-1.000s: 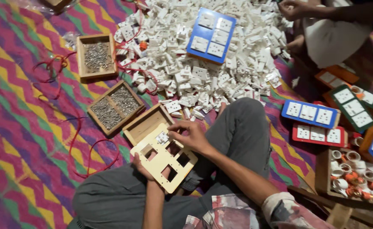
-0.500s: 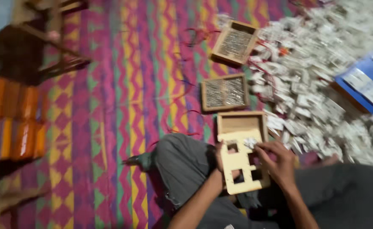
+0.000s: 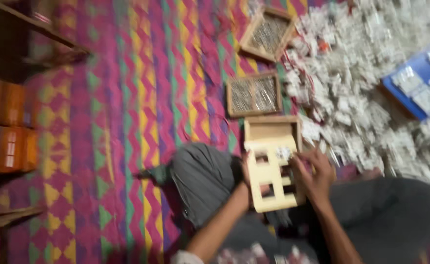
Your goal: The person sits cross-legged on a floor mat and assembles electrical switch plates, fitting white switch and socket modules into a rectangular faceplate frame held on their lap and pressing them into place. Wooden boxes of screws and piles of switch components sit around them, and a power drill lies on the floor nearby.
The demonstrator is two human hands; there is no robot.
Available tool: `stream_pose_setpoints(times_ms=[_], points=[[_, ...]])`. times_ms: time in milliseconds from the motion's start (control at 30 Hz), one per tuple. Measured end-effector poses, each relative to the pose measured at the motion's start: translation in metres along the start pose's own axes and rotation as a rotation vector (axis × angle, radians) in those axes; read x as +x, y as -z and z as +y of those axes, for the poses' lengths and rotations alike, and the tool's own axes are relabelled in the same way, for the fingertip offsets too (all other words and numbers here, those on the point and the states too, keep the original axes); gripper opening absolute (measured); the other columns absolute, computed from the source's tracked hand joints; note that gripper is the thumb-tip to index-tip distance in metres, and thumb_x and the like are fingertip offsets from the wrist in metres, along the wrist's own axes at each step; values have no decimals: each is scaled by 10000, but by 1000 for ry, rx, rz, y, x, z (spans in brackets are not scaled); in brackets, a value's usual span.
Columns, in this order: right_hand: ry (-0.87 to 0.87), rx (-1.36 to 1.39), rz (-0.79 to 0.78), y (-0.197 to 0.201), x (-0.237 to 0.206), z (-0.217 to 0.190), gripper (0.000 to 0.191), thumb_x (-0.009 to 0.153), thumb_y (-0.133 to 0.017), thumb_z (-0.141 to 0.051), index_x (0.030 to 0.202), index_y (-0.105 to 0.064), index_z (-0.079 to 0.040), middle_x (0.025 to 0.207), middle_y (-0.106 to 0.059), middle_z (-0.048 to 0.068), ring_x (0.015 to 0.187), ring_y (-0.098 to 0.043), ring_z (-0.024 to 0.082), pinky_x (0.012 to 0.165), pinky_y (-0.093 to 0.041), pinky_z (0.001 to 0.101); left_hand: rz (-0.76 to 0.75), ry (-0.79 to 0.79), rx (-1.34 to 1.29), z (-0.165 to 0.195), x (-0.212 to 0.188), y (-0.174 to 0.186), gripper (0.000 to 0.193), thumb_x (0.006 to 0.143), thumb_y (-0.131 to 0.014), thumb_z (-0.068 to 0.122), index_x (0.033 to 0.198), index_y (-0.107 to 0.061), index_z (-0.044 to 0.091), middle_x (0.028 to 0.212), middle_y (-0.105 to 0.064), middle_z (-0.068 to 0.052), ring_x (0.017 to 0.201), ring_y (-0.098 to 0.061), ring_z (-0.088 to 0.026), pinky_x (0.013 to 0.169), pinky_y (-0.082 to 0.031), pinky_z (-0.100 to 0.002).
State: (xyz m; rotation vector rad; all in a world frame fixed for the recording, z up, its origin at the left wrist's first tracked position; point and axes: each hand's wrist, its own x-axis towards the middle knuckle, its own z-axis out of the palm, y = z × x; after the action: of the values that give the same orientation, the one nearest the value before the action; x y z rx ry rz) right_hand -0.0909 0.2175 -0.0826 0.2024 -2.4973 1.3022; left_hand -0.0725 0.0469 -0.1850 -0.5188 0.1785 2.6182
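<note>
While the view is pretty blurry, you can make out both forearms coming up from the bottom edge over grey trouser legs. Left hand (image 3: 248, 182) is wrapped around the left edge of a cream plate (image 3: 272, 173) with rectangular cut-outs, fingers closed on it, holding it tilted above the lap. Right hand (image 3: 313, 171) sits on the plate's right side, fingers pinched on a small white part (image 3: 283, 153) at the top cut-out.

Just beyond sits an open wooden box (image 3: 272, 128), then two trays of small metal bits (image 3: 253, 95) on the zigzag mat (image 3: 127, 122), with the heap of white parts (image 3: 356, 88) and a blue tray (image 3: 420, 83) to the right.

Compared with half a second back, the hands and plate sit further right in view, and the grip looks the same.
</note>
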Motion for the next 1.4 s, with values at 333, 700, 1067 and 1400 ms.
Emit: stream_pose_setpoints(times_ms=[333, 700, 1067, 1400], points=[[-80, 164, -141, 12, -20, 28, 171, 936, -808, -14, 1105, -786, -29, 1024, -653, 89, 951, -602, 191, 836, -488, 302, -73, -15, -9, -13, -22, 16, 1193, 797, -529, 847, 1566, -367, -51, 1495, -519, -242, 1305, -559, -434, 1093, -471, -582], [-141, 281, -145, 5, -1, 23, 175, 955, -788, 26, 1124, -770, -17, 1044, -643, 73, 984, -608, 158, 861, -485, 278, -97, 21, -33, -6, -14, 6, 1217, 751, -618, 823, 1581, -347, -24, 1527, -491, -235, 1344, -533, -424, 1124, -462, -541], [-142, 239, -152, 5, -5, 23, 206, 938, -798, 36, 1129, -786, -40, 1014, -638, 72, 986, -616, 173, 862, -486, 286, -108, 15, -1, -8, -18, 8, 1196, 766, -647, 794, 1580, -358, -33, 1501, -517, -230, 1312, -563, -413, 1111, -474, -533], [-97, 186, -134, 5, -7, 26, 225, 915, -841, 38, 1115, -804, -58, 983, -627, 59, 968, -599, 174, 839, -477, 297, -132, 19, 18, -7, -18, 12, 1180, 785, -660, 776, 1568, -371, -59, 1479, -522, -258, 1273, -572, -423, 1117, -471, -534]])
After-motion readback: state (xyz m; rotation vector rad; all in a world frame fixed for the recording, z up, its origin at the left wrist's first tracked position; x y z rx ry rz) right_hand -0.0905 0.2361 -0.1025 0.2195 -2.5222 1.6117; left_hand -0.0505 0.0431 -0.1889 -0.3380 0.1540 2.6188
